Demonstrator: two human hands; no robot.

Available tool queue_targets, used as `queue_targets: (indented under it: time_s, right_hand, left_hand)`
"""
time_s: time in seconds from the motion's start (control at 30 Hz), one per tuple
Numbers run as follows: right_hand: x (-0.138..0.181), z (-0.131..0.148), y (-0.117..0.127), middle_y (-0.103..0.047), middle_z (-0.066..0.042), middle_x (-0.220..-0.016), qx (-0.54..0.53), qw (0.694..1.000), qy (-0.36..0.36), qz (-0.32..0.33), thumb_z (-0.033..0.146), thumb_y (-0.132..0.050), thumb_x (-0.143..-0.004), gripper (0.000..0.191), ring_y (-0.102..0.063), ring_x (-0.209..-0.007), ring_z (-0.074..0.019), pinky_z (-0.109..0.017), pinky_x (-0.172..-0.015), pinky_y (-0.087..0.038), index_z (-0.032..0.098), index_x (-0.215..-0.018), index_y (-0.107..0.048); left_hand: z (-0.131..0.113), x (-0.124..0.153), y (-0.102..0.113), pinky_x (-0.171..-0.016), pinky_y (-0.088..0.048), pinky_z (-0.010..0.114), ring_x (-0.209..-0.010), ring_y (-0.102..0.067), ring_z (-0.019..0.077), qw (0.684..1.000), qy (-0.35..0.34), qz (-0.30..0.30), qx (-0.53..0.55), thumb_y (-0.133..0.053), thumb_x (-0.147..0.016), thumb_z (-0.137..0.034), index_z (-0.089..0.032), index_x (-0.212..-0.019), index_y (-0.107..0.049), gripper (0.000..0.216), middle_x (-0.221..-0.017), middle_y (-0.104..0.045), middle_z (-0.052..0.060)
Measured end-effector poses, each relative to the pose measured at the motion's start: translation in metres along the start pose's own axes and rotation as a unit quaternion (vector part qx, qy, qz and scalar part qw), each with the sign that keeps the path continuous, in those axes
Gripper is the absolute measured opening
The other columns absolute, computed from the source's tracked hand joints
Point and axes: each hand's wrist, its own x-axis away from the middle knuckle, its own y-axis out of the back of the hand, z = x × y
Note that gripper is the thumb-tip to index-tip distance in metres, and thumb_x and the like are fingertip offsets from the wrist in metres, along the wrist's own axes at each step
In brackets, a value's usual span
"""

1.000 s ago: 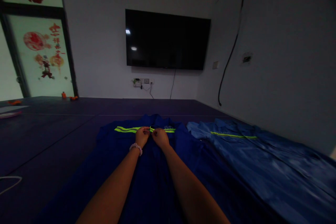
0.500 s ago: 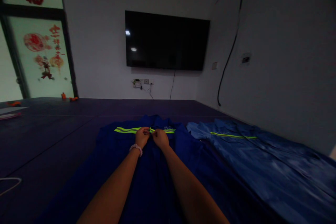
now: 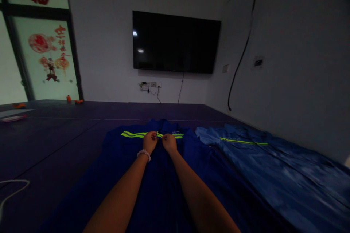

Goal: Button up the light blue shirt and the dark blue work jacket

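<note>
A dark blue work jacket with a yellow-green reflective stripe across the chest lies spread out in front of me. At the middle of that stripe, my left hand pinches the jacket's front edge; a pale scrunchie circles the wrist. Just beside it, my right hand is closed on the other side of the front opening. A small bit of striped cloth shows between the fingertips. Whether a button or a zip is between them is too small and dark to tell.
To the right lies a lighter blue work jacket with a thin yellow stripe. A white cable rests on the purple floor at left. A television hangs on the far wall; a black cable hangs down the right wall.
The view has shifted slightly, so more of the white cable shows at left. Both hands stay at the jacket's front, with only slight finger movement.
</note>
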Motion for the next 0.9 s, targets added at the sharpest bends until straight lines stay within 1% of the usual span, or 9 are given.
queue_targets:
  time_s: [0.07,0.17,0.27,0.37,0.43,0.57,0.67,0.77,0.9]
  right_hand:
    - [0.007,0.004,0.006,-0.069,-0.009,-0.085,0.006,1.0,0.005,-0.002,0.015,-0.048,-0.078,0.021,-0.063,-0.079,-0.0156,-0.019,-0.062,-0.04,0.015,-0.085,-0.068]
    - [0.023,0.009,0.02,-0.068,-0.009,-0.075,0.017,1.0,0.015,0.008,0.026,-0.051,-0.078,0.021,-0.063,-0.073,-0.0169,-0.02,-0.059,-0.039,0.015,-0.07,-0.068]
    - [0.046,0.013,0.035,-0.066,-0.009,-0.062,0.052,0.997,0.035,0.04,0.045,-0.054,-0.075,0.036,-0.062,-0.065,-0.018,-0.022,-0.053,-0.036,0.016,-0.055,-0.064]
    - [0.073,0.014,0.046,-0.065,-0.008,-0.059,0.093,0.99,0.059,0.083,0.053,-0.057,-0.069,0.039,-0.061,-0.062,-0.0181,-0.022,-0.051,-0.035,0.017,-0.055,-0.064]
    - [0.089,0.013,0.05,-0.066,-0.008,-0.064,0.107,0.988,0.065,0.09,0.05,-0.061,-0.065,0.033,-0.062,-0.066,-0.0192,-0.023,-0.052,-0.036,0.017,-0.062,-0.066]
    - [0.104,0.014,0.052,-0.068,-0.009,-0.08,0.117,0.988,0.063,0.073,0.034,-0.066,-0.059,0.026,-0.062,-0.076,-0.0212,-0.023,-0.058,-0.039,0.017,-0.08,-0.067]
    - [0.104,0.014,0.049,-0.068,-0.01,-0.077,0.105,0.992,0.031,0.067,0.027,-0.06,-0.064,0.017,-0.062,-0.076,-0.0214,-0.024,-0.06,-0.04,0.017,-0.075,-0.067]
    - [0.1,0.008,0.046,-0.068,-0.008,-0.075,0.038,0.997,0.004,0.064,0.023,-0.055,-0.068,0.014,-0.062,-0.076,-0.02,-0.024,-0.06,-0.041,0.018,-0.072,-0.068]
    - [0.092,-0.005,0.043,-0.069,-0.003,-0.082,-0.071,0.994,0.019,0.079,0.017,-0.05,-0.071,0.024,-0.062,-0.077,-0.0151,-0.02,-0.064,-0.043,0.019,-0.086,-0.068]
  left_hand:
    - [-0.001,0.003,0.003,-0.064,-0.045,0.023,-0.063,-0.057,0.0113,1.0,0.01,-0.016,-0.015,-0.059,-0.063,-0.011,-0.015,-0.078,-0.062,0.016,-0.068,-0.061,0.0]
    - [-0.003,0.012,0.012,-0.064,-0.044,0.024,-0.063,-0.056,0.0122,0.999,0.025,-0.019,-0.04,-0.054,-0.068,-0.013,-0.015,-0.069,-0.061,0.008,-0.062,-0.059,0.0]
    - [-0.008,0.028,0.023,-0.062,-0.043,0.024,-0.058,-0.055,0.0123,0.998,0.029,0.017,-0.059,-0.057,-0.064,-0.011,-0.015,-0.057,-0.059,0.008,-0.055,-0.057,-0.001]
    - [-0.015,0.049,0.031,-0.063,-0.044,0.024,-0.059,-0.055,0.0125,0.996,0.014,0.062,-0.07,-0.06,-0.058,-0.006,-0.016,-0.051,-0.06,0.011,-0.055,-0.058,0.0]
    - [-0.021,0.063,0.035,-0.069,-0.045,0.026,-0.066,-0.057,0.0139,0.994,-0.004,0.08,-0.073,-0.06,-0.057,-0.004,-0.016,-0.053,-0.063,0.013,-0.063,-0.061,0.002]
    - [-0.032,0.08,0.036,-0.08,-0.044,0.03,-0.079,-0.059,0.0174,0.991,-0.03,0.103,-0.077,-0.061,-0.055,-0.002,-0.017,-0.061,-0.067,0.017,-0.076,-0.065,0.005]
    - [-0.036,0.084,0.033,-0.081,-0.044,0.032,-0.078,-0.059,0.018,0.99,-0.037,0.108,-0.08,-0.061,-0.055,-0.002,-0.017,-0.062,-0.068,0.019,-0.075,-0.065,0.005]
    - [-0.038,0.083,0.031,-0.079,-0.045,0.032,-0.075,-0.06,0.0173,0.991,-0.037,0.104,-0.075,-0.06,-0.058,-0.002,-0.017,-0.062,-0.068,0.018,-0.072,-0.066,0.005]
    - [-0.037,0.082,0.034,-0.073,-0.047,0.03,-0.071,-0.061,0.0168,0.992,-0.031,0.103,-0.058,-0.059,-0.063,-0.007,-0.017,-0.066,-0.069,0.014,-0.071,-0.067,0.005]
